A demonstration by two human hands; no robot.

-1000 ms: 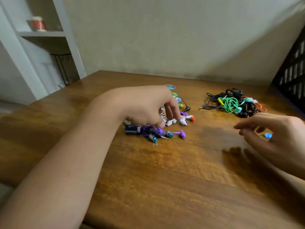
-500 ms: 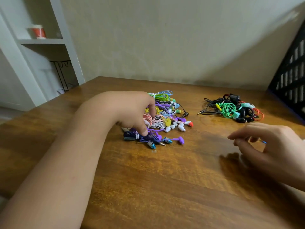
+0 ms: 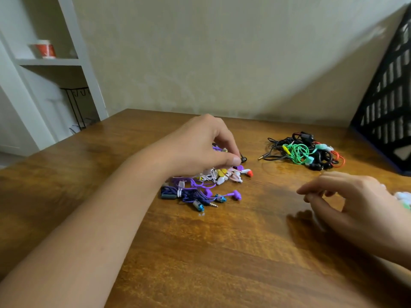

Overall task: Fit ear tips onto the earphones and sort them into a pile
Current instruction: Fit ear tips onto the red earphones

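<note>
While the left forearm stretches in from the lower left across the table, the left hand [image 3: 200,145] hangs over the near heap of coloured earphones [image 3: 204,185], fingers curled down and thumb meeting forefinger in a pinch at a small black earbud [image 3: 244,159] on the heap's far right edge. The right hand [image 3: 355,203] hovers low over the wood at the right, fingers loosely bent with thumb and forefinger drawn close; whether anything sits between them cannot be told. Just beyond its knuckles, at the picture's edge, lies a blurred pale cluster, perhaps ear tips [image 3: 403,197].

A second tangle, the black, green and red earphones [image 3: 302,152], lies well apart to the right, toward the far edge. The table [image 3: 222,252] is glossy brown wood set against a plain pale wall. A white shelf unit [image 3: 51,62] stands at the left with a red and white cup [image 3: 44,48] on it, and a dark slatted crate [image 3: 387,103] leans in at the right.

Half a second ago the left hand sat lower over the heap's near side; it has since shifted to the far right rim. The blue tip seen in the right hand a second ago no longer shows
</note>
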